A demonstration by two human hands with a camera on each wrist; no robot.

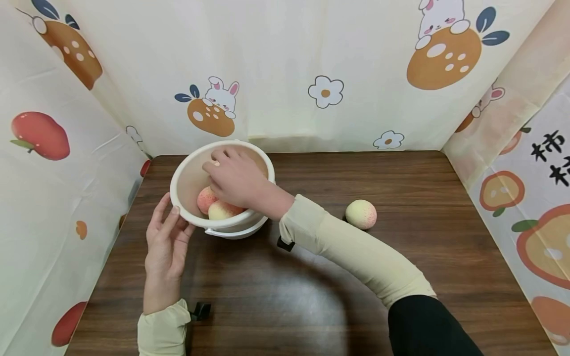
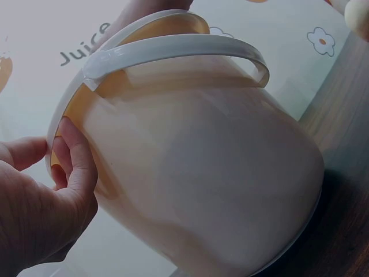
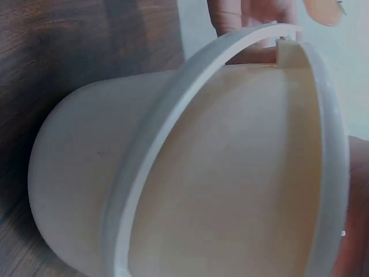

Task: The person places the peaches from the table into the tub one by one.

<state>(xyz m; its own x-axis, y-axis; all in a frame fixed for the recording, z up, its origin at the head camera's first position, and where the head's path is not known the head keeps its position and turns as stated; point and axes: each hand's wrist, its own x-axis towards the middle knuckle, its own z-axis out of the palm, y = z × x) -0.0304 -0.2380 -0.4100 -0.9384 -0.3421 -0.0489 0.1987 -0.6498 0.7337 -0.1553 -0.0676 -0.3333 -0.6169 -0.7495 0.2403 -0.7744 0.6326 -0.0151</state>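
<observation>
A cream plastic bucket [image 1: 179, 184] with a folded-down handle [image 2: 173, 47] stands tilted on the dark wooden table [image 1: 401, 277]. My left hand [image 1: 171, 207] grips its near-left rim, thumb and fingers [image 2: 74, 151] pinching the edge. My right hand [image 1: 228, 174] reaches into the bucket, palm down over two pink-and-yellow peaches [image 1: 221, 210]; its palm side is hidden. A third peach [image 1: 361, 214] lies on the table to the right of my forearm. The right wrist view shows the bucket wall [image 3: 86, 173] and handle [image 3: 155, 133] up close.
Printed cream cloth walls [image 1: 311, 59] close in the table at the back and both sides. The bucket sits near the left wall, at the back left of the table.
</observation>
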